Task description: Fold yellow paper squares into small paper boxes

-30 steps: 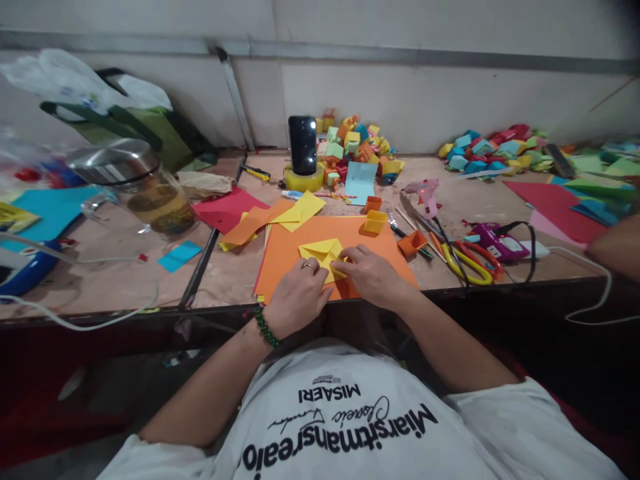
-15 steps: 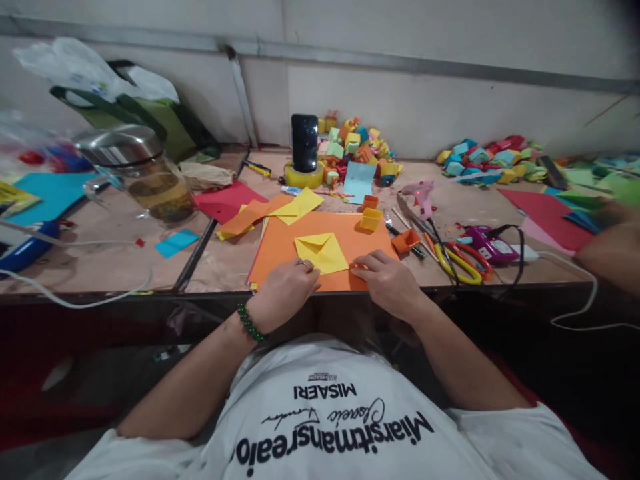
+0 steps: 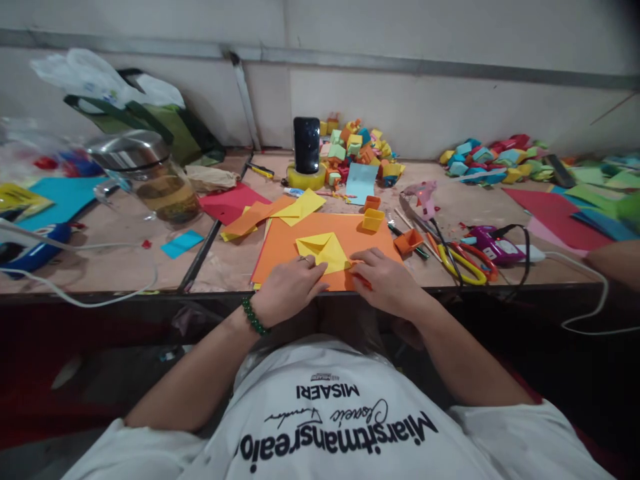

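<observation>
A yellow sheet of paper with folded-in flaps lies on a stack of orange paper at the table's front edge. My left hand, with a green bead bracelet at its wrist, grips the sheet's lower left edge between thumb and fingers. At the sheet's right corner, the fingers of my right hand are bent and pinched on the paper; their tips are partly hidden. Just beyond my right hand are a small yellow paper box and an orange paper box.
A phone stands upright behind the stack, beside a pile of folded paper pieces. Scissors, a pink glue gun and cords lie to the right. A glass jug stands left. Another person's arm reaches in at right.
My left thumb has moved up onto the yellow paper's lower edge. The whole view has shifted slightly. At the right, the other person's arm has moved toward the edge of view.
</observation>
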Action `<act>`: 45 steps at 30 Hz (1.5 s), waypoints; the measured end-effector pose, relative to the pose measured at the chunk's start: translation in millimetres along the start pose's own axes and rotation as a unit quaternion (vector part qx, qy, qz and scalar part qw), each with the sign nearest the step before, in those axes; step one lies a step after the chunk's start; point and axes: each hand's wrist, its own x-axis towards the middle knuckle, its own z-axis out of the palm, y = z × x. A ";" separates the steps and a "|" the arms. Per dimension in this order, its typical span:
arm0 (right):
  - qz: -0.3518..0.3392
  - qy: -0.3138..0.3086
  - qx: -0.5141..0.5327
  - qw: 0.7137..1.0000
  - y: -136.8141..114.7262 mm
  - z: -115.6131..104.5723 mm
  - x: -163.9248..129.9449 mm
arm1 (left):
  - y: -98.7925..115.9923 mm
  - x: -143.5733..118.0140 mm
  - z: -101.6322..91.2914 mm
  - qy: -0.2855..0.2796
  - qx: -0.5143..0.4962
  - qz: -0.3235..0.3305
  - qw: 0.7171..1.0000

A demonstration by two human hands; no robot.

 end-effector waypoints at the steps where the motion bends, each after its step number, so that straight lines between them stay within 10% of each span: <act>1: 0.002 -0.002 0.004 1.000 -1.3 -3.1 2.9 | 0.5 4.8 -2.8 -0.009 0.011 -0.001 1.000; 9: -0.015 -0.126 -0.017 0.992 -1.2 -3.3 32.8 | -5.1 25.3 -14.9 -0.056 0.018 0.006 0.998; 16: 0.101 0.000 0.251 0.963 30.4 1.4 53.1 | -51.8 40.8 -21.5 0.057 -0.163 -0.042 0.984; 21: 0.150 0.126 0.385 0.902 48.6 -21.4 113.1 | -109.2 75.8 -38.2 0.218 -0.338 -0.125 0.907; 25: 0.119 0.166 0.345 0.916 62.2 -16.3 153.2 | -133.9 91.2 -26.4 0.075 -0.561 -0.133 0.814; 28: 0.091 0.160 0.272 0.945 66.5 7.2 156.9 | -137.5 91.0 -6.9 0.068 -0.654 -0.139 0.740; 33: 0.033 0.209 0.248 0.945 67.1 39.0 140.7 | -136.2 88.5 12.4 0.076 -0.684 -0.141 0.712; 41: 0.181 0.168 0.396 0.884 74.6 28.3 138.0 | -129.1 93.2 19.3 0.177 -0.654 -0.138 0.723; 45: 0.201 0.060 0.568 0.796 68.7 28.3 140.2 | -123.0 91.5 17.4 0.178 -0.660 -0.120 0.720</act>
